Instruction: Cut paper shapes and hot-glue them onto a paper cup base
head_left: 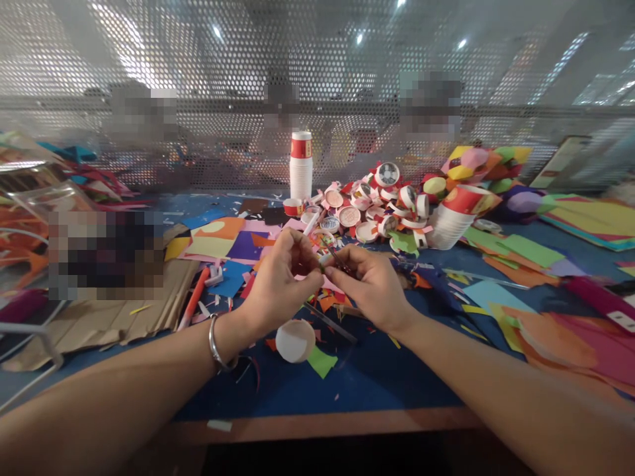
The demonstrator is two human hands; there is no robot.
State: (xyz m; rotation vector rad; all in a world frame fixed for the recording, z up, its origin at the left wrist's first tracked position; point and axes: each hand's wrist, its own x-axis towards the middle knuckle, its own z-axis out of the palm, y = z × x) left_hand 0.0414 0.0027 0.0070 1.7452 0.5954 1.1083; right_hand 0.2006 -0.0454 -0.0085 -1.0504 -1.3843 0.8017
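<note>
Both my hands meet over the middle of the blue table, fingertips almost touching. My left hand (285,281), with a silver bangle at the wrist, is closed in a pinch. A small greenish bit (322,263) shows at its fingertips, too small to name. My right hand (374,285) is closed around a thin dark metal tool (331,251), perhaps scissors; the fingers cover most of it. Below the hands lies a white round cup piece (295,341) beside a green paper scrap (322,361). Colored paper scraps (330,301) are scattered beneath my fingers.
Behind my hands lies a heap of cut paper-cup rounds (350,216). An upright cup stack (301,175) and a tilted cup stack (449,221) flank it. Folded cardboard (124,317) lies left, colored paper sheets (550,330) right. A perforated metal screen (223,145) closes the back.
</note>
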